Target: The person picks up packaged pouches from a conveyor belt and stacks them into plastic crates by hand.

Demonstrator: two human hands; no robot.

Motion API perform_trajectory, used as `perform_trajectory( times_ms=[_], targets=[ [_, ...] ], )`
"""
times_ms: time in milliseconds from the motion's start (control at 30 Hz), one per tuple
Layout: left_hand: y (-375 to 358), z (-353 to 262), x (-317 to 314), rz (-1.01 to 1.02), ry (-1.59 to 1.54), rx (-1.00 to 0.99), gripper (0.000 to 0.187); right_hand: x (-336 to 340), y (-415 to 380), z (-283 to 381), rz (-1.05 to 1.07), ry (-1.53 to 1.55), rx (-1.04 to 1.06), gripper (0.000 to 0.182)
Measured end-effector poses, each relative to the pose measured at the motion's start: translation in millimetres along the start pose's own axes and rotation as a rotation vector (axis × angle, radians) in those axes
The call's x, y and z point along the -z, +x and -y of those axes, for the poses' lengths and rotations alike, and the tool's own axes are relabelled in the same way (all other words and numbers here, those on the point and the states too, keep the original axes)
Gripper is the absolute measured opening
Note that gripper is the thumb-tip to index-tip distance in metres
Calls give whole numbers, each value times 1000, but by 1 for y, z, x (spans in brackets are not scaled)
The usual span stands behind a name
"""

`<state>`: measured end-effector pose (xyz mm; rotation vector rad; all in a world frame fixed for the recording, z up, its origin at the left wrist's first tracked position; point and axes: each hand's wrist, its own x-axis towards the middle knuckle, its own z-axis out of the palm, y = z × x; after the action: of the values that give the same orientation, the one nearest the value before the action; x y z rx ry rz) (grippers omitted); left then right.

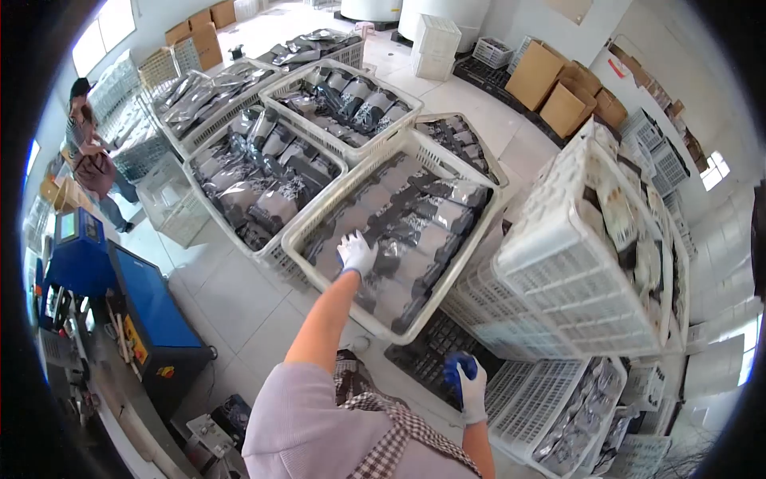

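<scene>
My left hand (357, 252), in a white glove, reaches into a large white plastic crate (401, 334). Its fingers are spread and rest on the grey-and-black packages (391, 199) in shiny clear wrapping, laid in rows there. Nothing shows in its grip. Lower right, my right hand (467, 382) hangs in a white glove with a blue palm side. Its fingers are loosely bent with gaps between them, and I see no object in it. It is over a black pallet (435, 351), beside the stacked white crates.
More crates of similar packages, such as a left crate (263, 180) and a far crate (351, 104), adjoin mine. Tall stacked crates (574, 263) stand right. A blue machine (148, 291) is left. Another person (94, 156) stands far left. Cardboard boxes (558, 88) sit at the back.
</scene>
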<state>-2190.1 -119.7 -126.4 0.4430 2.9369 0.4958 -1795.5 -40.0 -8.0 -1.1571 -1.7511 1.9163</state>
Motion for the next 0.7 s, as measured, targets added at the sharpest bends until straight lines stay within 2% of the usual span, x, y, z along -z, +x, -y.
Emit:
perform_trajectory(
  times_ms=[67, 133, 200, 267, 333, 400, 467, 533, 600, 633, 700],
  targets=[
    [-4, -15, 12, 77, 105, -15, 69, -22, 75, 6, 10, -334, 203, 24],
    [6, -2, -12, 93, 103, -59, 67, -72, 129, 54, 74, -439, 346, 33],
    [12, 1, -4, 153, 94, -105, 61, -116, 189, 78, -18, -800, 575, 44],
    [16, 5, -12, 133, 89, -160, 60, -155, 252, 86, -47, -1020, 676, 65],
    [19, 7, -13, 166, 28, -190, 52, -187, 310, 85, -126, -1418, 652, 83],
    [19, 0, 1, 292, -25, -171, 49, -209, 358, 80, -49, -1616, 605, 95],
    [23, 2, -4, 344, -124, -110, 47, -222, 391, 77, 33, -1722, 544, 97],
    [35, 2, -8, 345, -263, -22, 52, -231, 413, 82, 42, -1846, 513, 90],
    [48, -3, -11, 244, -349, 10, 56, -236, 433, 83, -28, -1935, 486, 68],
    [56, -7, -11, 193, -393, 22, 59, -239, 442, 81, -23, -1917, 424, 65],
    [87, -17, -12, 248, -446, 1, 66, -239, 461, 78, -24, -1924, 373, 59]
  ],
)
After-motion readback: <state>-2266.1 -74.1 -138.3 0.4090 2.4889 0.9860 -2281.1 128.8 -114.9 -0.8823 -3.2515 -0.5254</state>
